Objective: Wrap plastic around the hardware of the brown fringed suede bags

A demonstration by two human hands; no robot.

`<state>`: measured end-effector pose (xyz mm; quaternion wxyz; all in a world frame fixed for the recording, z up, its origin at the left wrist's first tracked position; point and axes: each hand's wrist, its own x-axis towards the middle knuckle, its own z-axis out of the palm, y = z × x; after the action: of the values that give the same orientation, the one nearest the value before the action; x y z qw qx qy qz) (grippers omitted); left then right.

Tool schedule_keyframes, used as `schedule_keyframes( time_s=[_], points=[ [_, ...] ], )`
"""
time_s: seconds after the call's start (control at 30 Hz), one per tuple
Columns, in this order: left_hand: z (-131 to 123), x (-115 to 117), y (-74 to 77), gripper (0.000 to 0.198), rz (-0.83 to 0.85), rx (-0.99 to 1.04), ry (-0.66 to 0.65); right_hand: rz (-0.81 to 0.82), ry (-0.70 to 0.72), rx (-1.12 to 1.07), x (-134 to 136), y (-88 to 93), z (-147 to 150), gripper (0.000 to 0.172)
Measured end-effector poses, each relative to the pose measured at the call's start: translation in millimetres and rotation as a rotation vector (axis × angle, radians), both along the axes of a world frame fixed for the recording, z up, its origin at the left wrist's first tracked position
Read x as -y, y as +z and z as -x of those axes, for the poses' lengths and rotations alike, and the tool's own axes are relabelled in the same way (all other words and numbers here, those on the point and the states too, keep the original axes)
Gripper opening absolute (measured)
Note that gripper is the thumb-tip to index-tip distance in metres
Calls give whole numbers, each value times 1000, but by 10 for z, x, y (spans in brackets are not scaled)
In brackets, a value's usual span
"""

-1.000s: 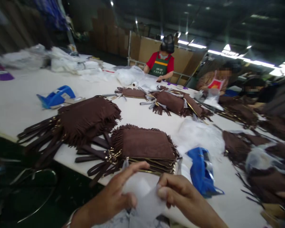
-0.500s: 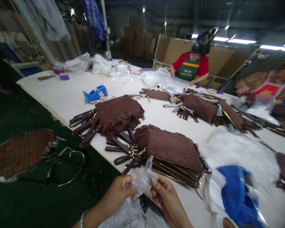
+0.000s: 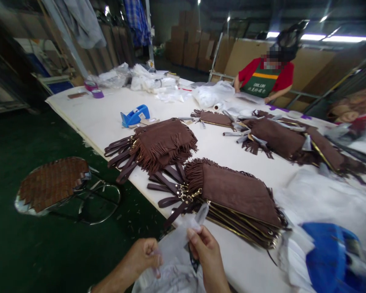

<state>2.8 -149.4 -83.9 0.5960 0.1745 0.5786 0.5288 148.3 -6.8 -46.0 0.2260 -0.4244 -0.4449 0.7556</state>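
Observation:
A translucent plastic sheet (image 3: 177, 245) stretches between my two hands at the table's front edge. My left hand (image 3: 144, 257) is closed, thumb against fingers, on the sheet's left edge. Its upper part is pinched between thumb and fingers of my right hand (image 3: 205, 249). A narrow twist of the plastic reaches up to the front corner of the top brown fringed pouch (image 3: 232, 187), near its zipper end. That pouch lies on a stack of similar ones, with dark wrist straps (image 3: 167, 189) and gold clasps on the left. Something dark, partly hidden, hangs beside my right hand.
Another pile of fringed pouches (image 3: 164, 140) lies behind, near a blue tape dispenser (image 3: 136, 116). A larger blue dispenser (image 3: 326, 256) stands at right. More wrapped pouches (image 3: 277, 138) lie across the white table (image 3: 88, 110). A stool (image 3: 55, 183) stands left. A co-worker (image 3: 265, 77) handles plastic opposite.
My hands have drawn apart, the left one moving left and down, so the plastic sheet is spread wider between them. The whole view has swung a little to the left.

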Motion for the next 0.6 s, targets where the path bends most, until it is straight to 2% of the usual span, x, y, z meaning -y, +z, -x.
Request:
schedule_keyframes(
  time_s=[0.1,0.23,0.37,0.43,0.5,0.6],
  points=[
    [29,58,92,44,-15,-165,-16,28,27,0,28,-52,48,35],
    [35,60,253,41,-2,-405,-110,33,14,18,12,-104,75,33],
    [66,190,231,47,31,-596,-194,22,-27,70,63,-189,120,41],
    [96,288,177,48,54,-507,-214,14,-2,93,134,-250,155,44],
    [132,339,147,44,42,-304,-197,-19,46,95,211,-294,193,43],
    [178,241,204,42,-67,-40,-84,-106,103,116,292,-289,252,39]
  ],
)
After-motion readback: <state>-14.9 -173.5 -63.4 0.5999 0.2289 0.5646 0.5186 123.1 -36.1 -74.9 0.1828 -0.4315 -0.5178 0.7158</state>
